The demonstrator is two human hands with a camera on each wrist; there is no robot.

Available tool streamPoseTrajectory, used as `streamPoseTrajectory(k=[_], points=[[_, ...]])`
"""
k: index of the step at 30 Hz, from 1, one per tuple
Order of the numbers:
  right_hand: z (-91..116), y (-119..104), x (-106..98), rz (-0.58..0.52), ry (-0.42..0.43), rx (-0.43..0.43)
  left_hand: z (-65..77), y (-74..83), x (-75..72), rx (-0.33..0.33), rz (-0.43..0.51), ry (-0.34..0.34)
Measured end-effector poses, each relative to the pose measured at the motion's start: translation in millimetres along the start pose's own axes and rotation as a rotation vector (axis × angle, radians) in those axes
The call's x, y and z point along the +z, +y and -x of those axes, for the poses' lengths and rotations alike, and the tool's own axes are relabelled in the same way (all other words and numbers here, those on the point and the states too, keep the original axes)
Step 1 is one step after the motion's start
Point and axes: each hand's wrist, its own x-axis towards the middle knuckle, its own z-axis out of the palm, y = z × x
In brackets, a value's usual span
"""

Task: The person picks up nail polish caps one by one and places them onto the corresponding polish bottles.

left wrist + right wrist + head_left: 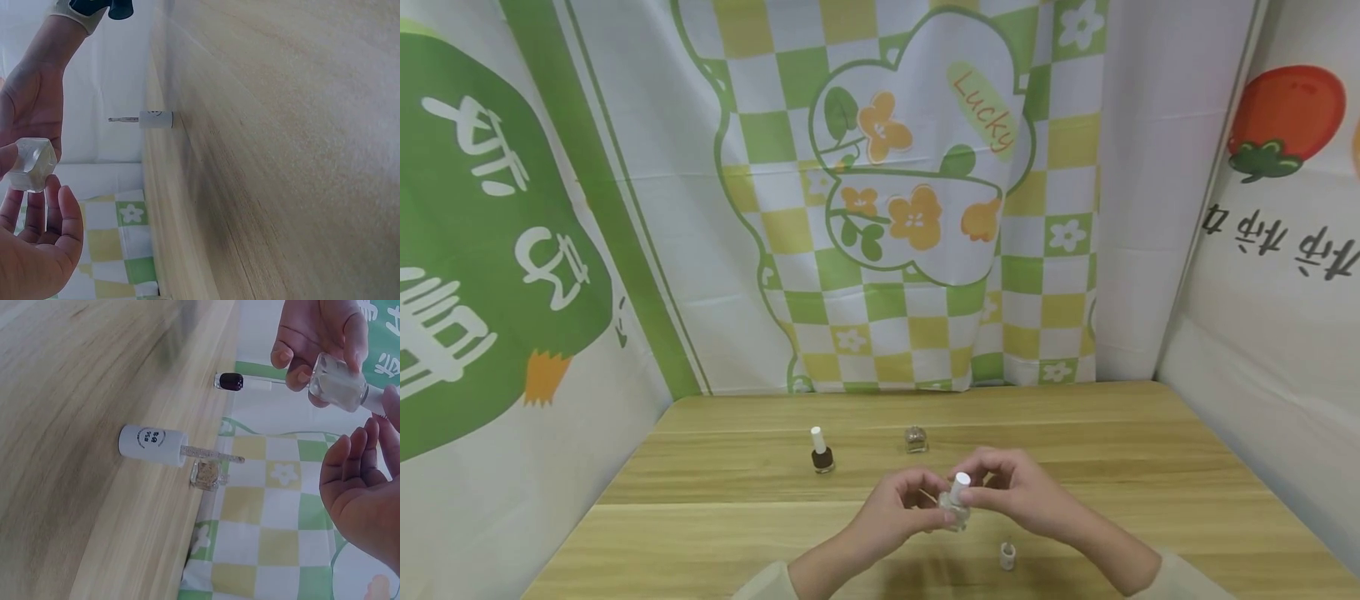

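My left hand grips a clear nail polish bottle by its glass body, held above the table. Thumb and fingers of my right hand pinch the bottle's white cap, which sits on the neck. Seen from the right wrist, the glass looks pale inside and tilts toward the right hand. Below the hands, a loose white cap stands on the table with its glitter-coated brush pointing up. Farther back is an uncapped glitter polish bottle.
A dark nail polish bottle with a tall white cap stands at the back left of the wooden table. Printed cloth hangs behind the table and at both sides.
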Motion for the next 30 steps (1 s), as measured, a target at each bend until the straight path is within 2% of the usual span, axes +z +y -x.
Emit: streamPoseTrajectory(k=[22,30], points=[[-1,-4,15,0.036,0.184,0.187,-0.9,-0.6,0.8,-0.001,-0.018,0.023],[-3,-4,17,0.038,0.211,0.217,-2.0,-4.5,2.8,-0.007,-0.041,0.062]])
